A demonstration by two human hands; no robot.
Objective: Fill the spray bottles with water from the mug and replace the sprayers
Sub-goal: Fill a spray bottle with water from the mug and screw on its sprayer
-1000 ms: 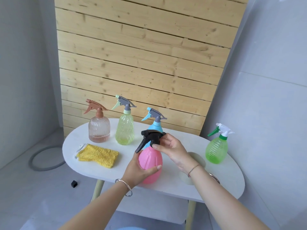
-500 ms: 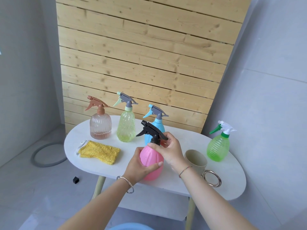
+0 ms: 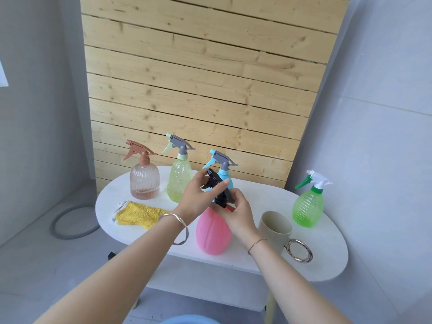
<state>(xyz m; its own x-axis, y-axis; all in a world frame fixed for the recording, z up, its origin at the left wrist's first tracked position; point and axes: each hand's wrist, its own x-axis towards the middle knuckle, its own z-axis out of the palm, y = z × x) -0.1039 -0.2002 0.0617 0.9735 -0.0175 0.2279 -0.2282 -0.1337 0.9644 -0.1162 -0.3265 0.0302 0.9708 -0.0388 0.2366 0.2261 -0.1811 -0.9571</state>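
Note:
A pink spray bottle (image 3: 214,232) stands at the front of the white table (image 3: 268,197). Its black sprayer (image 3: 216,183) sits tilted on the neck. My left hand (image 3: 198,199) grips the sprayer's head from the left. My right hand (image 3: 239,212) pinches the sprayer's collar at the bottle's neck. A beige mug (image 3: 275,228) with a metal ring handle (image 3: 300,251) stands just right of my right wrist; what it holds is not visible. A blue bottle (image 3: 226,177) stands right behind my hands, partly hidden.
A brownish clear bottle (image 3: 145,181) and a yellow-green bottle (image 3: 178,181) stand at the back left, a green bottle (image 3: 308,206) at the far right, all with sprayers on. A yellow cloth (image 3: 140,215) lies at the front left. A hose ring (image 3: 67,235) lies on the floor.
My left hand has left the pink bottle's body and gone up to grip the black sprayer's head. The sprayer now sits tilted. My right hand stays at the neck.

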